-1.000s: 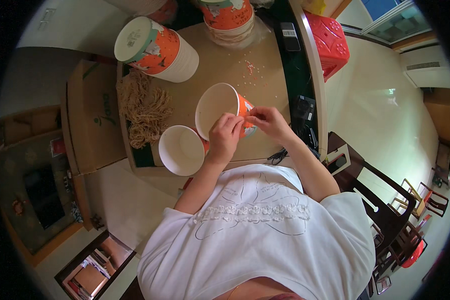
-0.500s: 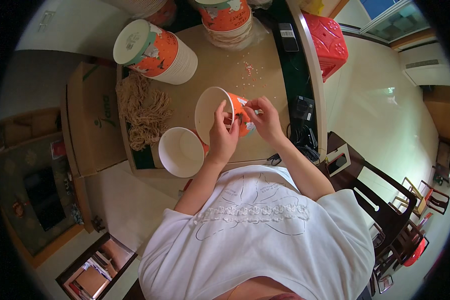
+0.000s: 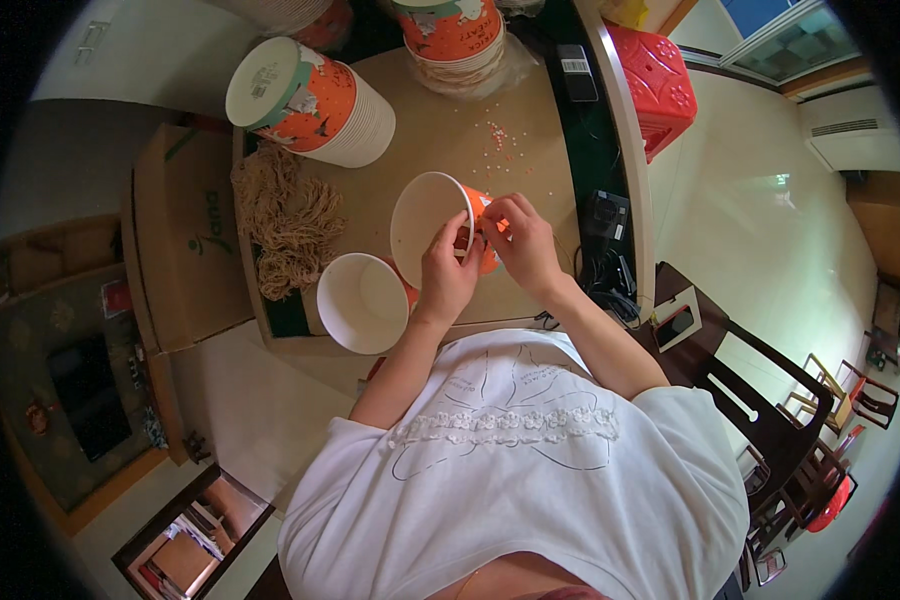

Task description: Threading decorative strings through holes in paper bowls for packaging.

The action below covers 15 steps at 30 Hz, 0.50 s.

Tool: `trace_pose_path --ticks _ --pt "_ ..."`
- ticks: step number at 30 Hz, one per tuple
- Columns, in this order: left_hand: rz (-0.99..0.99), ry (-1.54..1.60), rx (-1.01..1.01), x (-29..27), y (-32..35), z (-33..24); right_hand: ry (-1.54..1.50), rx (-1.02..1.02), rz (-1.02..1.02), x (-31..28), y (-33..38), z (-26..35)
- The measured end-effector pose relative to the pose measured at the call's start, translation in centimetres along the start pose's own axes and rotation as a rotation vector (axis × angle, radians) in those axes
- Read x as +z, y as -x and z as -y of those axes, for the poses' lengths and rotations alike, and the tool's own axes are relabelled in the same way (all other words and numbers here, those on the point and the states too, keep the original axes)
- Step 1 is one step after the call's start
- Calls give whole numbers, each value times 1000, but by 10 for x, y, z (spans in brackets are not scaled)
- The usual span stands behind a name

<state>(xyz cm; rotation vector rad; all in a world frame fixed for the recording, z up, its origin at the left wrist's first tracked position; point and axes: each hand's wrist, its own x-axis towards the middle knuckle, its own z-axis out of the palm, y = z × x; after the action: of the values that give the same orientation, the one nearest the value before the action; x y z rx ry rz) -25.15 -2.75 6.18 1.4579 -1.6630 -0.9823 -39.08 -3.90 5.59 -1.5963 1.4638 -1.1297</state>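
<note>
pale, glossy floor (image 3: pixel 740 200) — red stool (image 3: pixel 655 95), dark wooden chair (image 3: pixel 702 355) — framed glass (image 3: pixel 800 55) beyond

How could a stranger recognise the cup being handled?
On the brown tabletop, two single cups sit side by side. Take the right cup: unlike its neighbour, it has the left hand at its rim, the right hand by its orange wall.

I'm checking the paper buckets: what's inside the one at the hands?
Inside that paper bucket, its pale inner wall shows. The left hand, at the rim, covers the lower right part of the opening; whatever lies behind that hand can't be seen.
</note>
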Motion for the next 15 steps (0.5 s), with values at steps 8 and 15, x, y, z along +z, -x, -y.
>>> trace_pose_path --ticks 8,15 --pt "16 -1 -16 -1 -1 -4 12 3 5 0 1 1" --pt "-28 90 44 3 -5 3 29 8 16 -2 2 -7"
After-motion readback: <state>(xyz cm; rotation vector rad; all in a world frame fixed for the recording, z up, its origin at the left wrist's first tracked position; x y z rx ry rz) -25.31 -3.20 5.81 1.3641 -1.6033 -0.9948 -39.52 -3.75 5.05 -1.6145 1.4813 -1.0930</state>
